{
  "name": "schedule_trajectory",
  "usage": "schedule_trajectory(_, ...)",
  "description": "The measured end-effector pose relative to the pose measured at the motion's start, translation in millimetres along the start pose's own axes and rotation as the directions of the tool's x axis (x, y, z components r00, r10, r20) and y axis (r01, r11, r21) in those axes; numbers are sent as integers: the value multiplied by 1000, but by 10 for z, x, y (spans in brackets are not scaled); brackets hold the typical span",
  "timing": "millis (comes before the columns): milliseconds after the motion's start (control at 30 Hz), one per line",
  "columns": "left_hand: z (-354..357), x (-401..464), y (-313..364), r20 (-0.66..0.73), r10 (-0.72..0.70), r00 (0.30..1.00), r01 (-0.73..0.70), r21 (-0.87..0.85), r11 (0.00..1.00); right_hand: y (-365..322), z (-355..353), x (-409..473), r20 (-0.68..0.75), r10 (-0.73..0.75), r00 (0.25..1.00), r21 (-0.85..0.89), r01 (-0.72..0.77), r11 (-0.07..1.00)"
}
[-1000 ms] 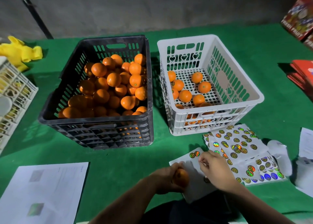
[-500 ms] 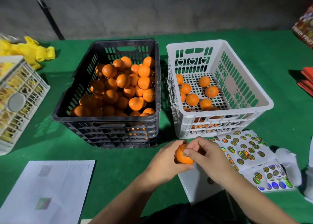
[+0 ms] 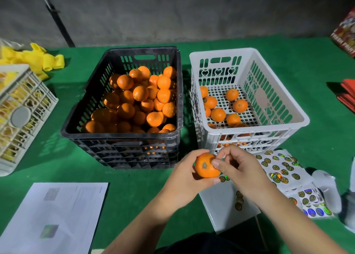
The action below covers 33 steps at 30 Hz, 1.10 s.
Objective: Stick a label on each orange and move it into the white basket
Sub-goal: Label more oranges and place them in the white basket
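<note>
Holding an orange point(image 3: 206, 165) in front of the white basket point(image 3: 284, 107), the left hand point(image 3: 182, 179) cups it, grip clamped round the fruit. Right hand point(image 3: 242, 169) presses its thumb on the peel, other fingers curled (label itself hidden). Head view: black crate point(image 3: 123, 136) of oranges left of the basket, sticker sheets point(image 3: 282, 169) on the green tabletop point(image 3: 57, 161).

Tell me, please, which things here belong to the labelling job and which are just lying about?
In use: held orange, left hand, right hand, sticker sheets, black crate, white basket.
Lying about: yellow cloth, printed paper, red packets.
</note>
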<state>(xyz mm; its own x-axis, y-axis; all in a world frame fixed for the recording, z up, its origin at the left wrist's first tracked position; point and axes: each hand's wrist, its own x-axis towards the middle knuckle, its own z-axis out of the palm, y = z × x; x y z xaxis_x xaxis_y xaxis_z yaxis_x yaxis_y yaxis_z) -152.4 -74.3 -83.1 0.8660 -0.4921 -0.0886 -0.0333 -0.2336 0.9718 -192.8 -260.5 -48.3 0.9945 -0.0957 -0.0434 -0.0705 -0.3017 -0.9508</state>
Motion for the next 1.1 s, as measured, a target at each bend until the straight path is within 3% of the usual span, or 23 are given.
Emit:
schedule_trajectory(100, -17, -14, 41, -10, 0, 1000, -1, -37, 999, 6, -41, -3, -11, 50, 999, -70, -51, 996)
schedule_trajectory(167, -25, -16, 87, 1, 25, 1000, -25, -54, 998, -54, -19, -19, 98, 157, 983, 74, -165, 984)
schedule_trajectory(267, 0, -8, 155, 4, 63, 998, -62, -108, 992, -121, 73, -39, 250, 225, 942, 399, -312, 862)
schedule_trajectory(467, -30, 5, 160, -10, 96, 995, -95, -248, 964, -245, 215, -47, 118, 198, 973, 517, -231, 824)
schedule_trajectory(633, -88, 30, 167, -19, 160, 987, -160, -212, 964, -290, 201, -6, 164, 175, 971, 583, -239, 777)
schedule_trajectory(733, -107, 33, 189, -28, 158, 987, -160, -127, 979, -380, 118, 144, 140, 97, 985, 416, -147, 897)
schedule_trajectory(833, -234, 93, 271, -174, 149, 973, -137, 79, 987, -450, -65, 539, -26, 9, 1000, 141, -5, 990)
schedule_trajectory(900, -405, 170, 336, -255, 225, 941, -173, 212, 962, -424, -232, 900, -124, -5, 992, 33, 9, 999)
schedule_trajectory(1000, -755, 335, 432, -298, 416, 859, -313, 338, 888, -261, -421, 1371, -184, 27, 983, -201, -64, 978)
schedule_trajectory(1100, -1169, 676, 432, -284, 373, 883, -179, 532, 828, -27, -411, 1636, -195, 185, 963, -404, -251, 880)
